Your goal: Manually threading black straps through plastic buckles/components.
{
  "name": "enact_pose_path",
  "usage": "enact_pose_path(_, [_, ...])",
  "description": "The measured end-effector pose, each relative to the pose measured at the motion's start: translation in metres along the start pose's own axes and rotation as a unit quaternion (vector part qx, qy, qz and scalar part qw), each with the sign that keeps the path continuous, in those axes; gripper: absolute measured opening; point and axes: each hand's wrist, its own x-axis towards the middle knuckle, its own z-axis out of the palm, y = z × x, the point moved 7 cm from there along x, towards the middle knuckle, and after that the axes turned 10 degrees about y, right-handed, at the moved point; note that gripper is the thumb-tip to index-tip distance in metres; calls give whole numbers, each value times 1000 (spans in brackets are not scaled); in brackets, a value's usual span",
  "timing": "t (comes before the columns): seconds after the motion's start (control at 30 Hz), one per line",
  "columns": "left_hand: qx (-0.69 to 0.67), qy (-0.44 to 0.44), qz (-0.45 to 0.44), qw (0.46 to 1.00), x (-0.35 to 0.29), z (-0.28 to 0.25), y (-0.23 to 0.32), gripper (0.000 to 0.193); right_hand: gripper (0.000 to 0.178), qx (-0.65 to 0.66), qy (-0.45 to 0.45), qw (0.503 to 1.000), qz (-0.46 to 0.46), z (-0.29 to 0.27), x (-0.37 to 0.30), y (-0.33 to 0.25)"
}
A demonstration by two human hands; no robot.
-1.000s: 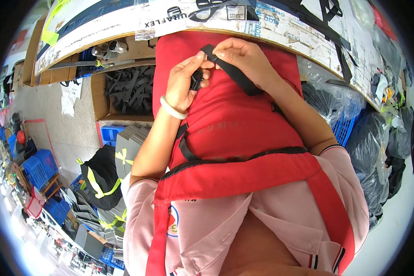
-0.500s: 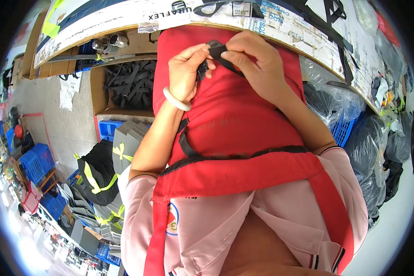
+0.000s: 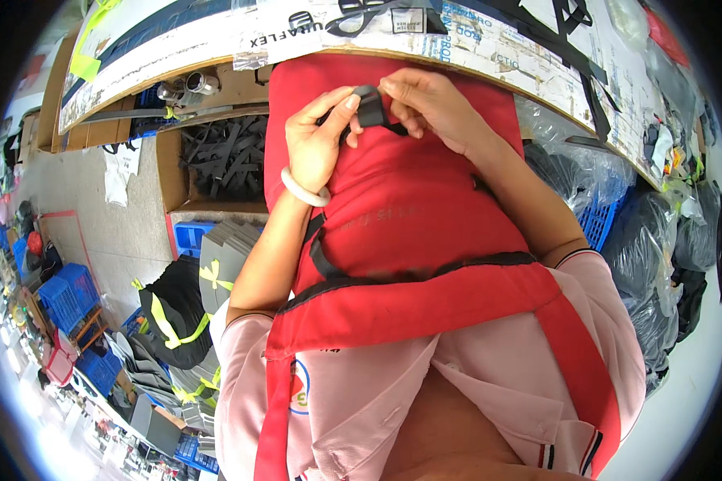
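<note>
Above the red apron (image 3: 409, 192) over my lap, my left hand (image 3: 317, 132) pinches a glossy black piece, apparently a plastic buckle (image 3: 369, 107), between thumb and fingers. A short black strap (image 3: 396, 128) runs from it toward my right hand (image 3: 433, 104). The thumb and forefinger of that hand are pressed together beside the buckle's upper right, while its other fingers curl against the strap. What lies between those fingertips is too small to make out. A white bangle circles my left wrist.
The worktable (image 3: 489, 60) curves across the far side, with black straps (image 3: 569, 56) on it. Below its left part stands a cardboard box (image 3: 225, 156) of black strap pieces. Bundled grey sheets and black cloth (image 3: 176, 309) stand at left, plastic bags (image 3: 646, 264) at right.
The black piece has turned so its broad glossy face shows. My right hand has slid off its top and drawn slightly lower, while my left hand keeps hold.
</note>
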Motion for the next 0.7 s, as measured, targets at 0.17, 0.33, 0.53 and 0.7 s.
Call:
enact_pose_path(0.17, [85,-37,-33,995,-15,-13,17,16,23,54,-146,988,8,23,9,11])
enact_pose_path(0.33, [121,35,-43,991,-31,-117,72,25,17,-77,53,983,-158,-32,24,-21])
enact_pose_path(0.53, [-36,332,37,942,-48,-289,75,40,18,-419,339,708,-456,-182,29,-86])
enact_pose_path(0.7, [-155,181,-99,966,-30,-230,16,44,36,-569,464,604,-311,-269,30,-62])
